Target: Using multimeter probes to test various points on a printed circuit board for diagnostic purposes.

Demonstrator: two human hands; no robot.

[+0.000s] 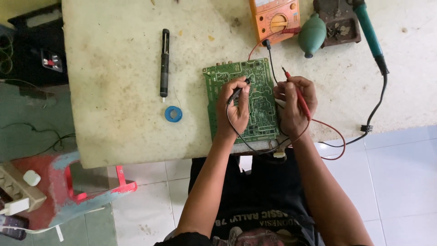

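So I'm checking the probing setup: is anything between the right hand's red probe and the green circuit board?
Nothing visible. The right hand holds the red probe just off the green circuit board's right edge, beside the black lead.

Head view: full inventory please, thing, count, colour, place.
circuit board: 1, green, table centre, under both hands
black probe: 1, black, in left hand, tip on board
red probe: 1, red, in right hand, tip off the board's right edge
multimeter: 1, orange, table top edge
blower bulb: 1, dark green, right of multimeter
soldering iron: 1, teal handle, top right, black cord trailing off table
desoldering pump: 1, black, left of board
solder spool: 1, blue, below pump
table: 1, off-white, stained
power strip: 1, beige, bottom left on stool
left hand: 1, on board
right hand: 1, at board's right edge
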